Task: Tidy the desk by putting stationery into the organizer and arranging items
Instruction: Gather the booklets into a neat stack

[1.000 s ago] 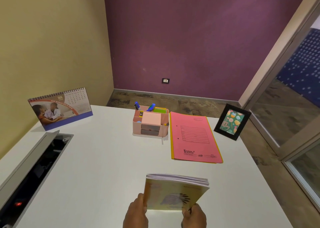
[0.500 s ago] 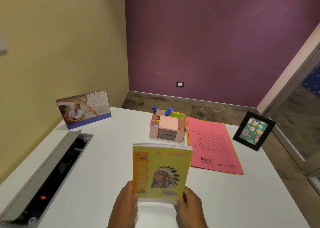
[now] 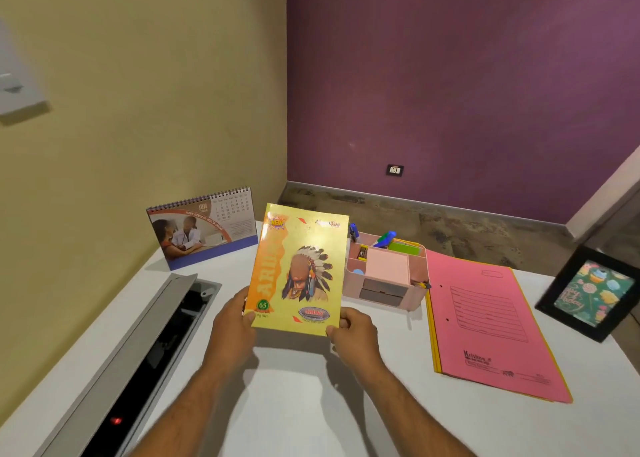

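Yellow notebook [image 3: 299, 269] held upright above the table [image 3: 298, 404], cover facing the camera, long axis near vertical, top leaning slightly away. Left hand [image 3: 232, 321] clamped on the lower left edge, right hand [image 3: 355, 332] pinching the lower right corner; 2 hands equally near, both at its base. Pink organizer [image 3: 386, 274] just to the right and behind, desk calendar [image 3: 204, 229] behind left. Probably next: laying it flat, perhaps in the bare stretch between calendar and organizer, or on the pink folder [image 3: 491, 328].
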Motion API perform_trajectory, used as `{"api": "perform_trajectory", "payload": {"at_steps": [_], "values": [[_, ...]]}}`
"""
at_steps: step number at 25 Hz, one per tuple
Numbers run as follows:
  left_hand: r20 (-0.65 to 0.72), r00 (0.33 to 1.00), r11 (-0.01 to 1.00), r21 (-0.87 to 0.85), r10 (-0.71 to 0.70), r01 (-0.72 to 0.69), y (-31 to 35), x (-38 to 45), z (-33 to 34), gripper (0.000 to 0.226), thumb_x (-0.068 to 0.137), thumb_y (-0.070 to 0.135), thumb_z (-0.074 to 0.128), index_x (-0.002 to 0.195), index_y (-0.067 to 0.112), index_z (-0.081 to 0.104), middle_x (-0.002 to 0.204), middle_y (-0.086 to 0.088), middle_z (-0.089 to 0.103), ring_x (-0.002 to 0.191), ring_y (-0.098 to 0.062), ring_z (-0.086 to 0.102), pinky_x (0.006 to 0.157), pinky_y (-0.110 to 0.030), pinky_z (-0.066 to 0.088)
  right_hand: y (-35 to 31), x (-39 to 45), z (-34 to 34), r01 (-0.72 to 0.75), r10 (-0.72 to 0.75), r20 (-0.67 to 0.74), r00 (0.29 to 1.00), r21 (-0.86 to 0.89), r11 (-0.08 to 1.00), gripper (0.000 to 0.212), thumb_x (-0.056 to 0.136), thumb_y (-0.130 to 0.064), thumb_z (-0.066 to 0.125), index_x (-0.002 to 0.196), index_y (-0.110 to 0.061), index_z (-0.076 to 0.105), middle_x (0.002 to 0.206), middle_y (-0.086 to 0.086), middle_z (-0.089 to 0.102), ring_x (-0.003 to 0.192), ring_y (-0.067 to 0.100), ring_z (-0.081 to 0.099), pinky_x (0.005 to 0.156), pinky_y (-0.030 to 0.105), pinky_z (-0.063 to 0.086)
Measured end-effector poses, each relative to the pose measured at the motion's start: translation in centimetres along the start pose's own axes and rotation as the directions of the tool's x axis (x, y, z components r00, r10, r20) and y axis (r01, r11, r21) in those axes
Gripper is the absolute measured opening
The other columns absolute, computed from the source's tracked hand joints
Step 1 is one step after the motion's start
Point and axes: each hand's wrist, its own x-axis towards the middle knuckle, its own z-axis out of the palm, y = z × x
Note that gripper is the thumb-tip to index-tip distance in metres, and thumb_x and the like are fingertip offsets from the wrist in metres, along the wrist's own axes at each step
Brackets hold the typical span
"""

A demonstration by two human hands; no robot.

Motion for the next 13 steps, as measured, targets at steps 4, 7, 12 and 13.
{"api": "perform_trajectory", "payload": {"at_steps": [4,7,12,13], "values": [[0.008,0.997,0.996,0.054,-0.078,0.077,-1.0,6.1,0.6,0.038,0.095,-0.005,0.048,0.125,0.015,0.058,0.100,0.007,0.058,0.094,-0.018,0.056,0.072,-0.028,0.039,-0.4,5.0,2.9,-0.122,0.123,-0.006,0.992,0.082,0.989,0.019,0.075,-0.003,0.064,0.088,-0.015,0.073,0.080,-0.002,0.074,0.072,0.018,0.067,0.073,0.037,0.059],[0.037,0.993,0.986,0.130,-0.112,0.106,-2.6,9.9,1.5,0.037,0.093,-0.004,0.048,0.122,0.017,0.058,0.100,0.005,0.058,0.088,-0.016,0.052,0.063,-0.027,0.038,0.0,8.2,4.6,-0.179,0.181,-0.008,0.983,0.113,0.977,0.018,0.074,-0.003,0.062,0.084,-0.011,0.074,0.080,0.004,0.075,0.064,0.020,0.064,0.059,0.031,0.057],[0.063,0.991,0.976,0.189,-0.121,0.107,-5.8,14.0,3.9,0.031,0.092,-0.005,0.047,0.111,0.015,0.060,0.098,0.001,0.061,0.088,-0.020,0.056,0.059,-0.026,0.037,1.3,12.3,6.7,-0.234,0.238,-0.012,0.971,0.133,0.963,0.013,0.072,-0.003,0.062,0.078,-0.009,0.072,0.078,0.007,0.074,0.067,0.025,0.067,0.060,0.037,0.058],[0.065,0.990,0.973,0.201,-0.127,0.111,-6.3,14.4,4.2,0.028,0.092,-0.004,0.047,0.109,0.014,0.060,0.098,0.001,0.060,0.087,-0.019,0.055,0.061,-0.026,0.036,1.5,12.8,7.1,-0.244,0.249,-0.019,0.968,0.134,0.960,0.012,0.071,-0.004,0.063,0.076,-0.009,0.072,0.078,0.007,0.074,0.069,0.027,0.069,0.063,0.040,0.059]]}}
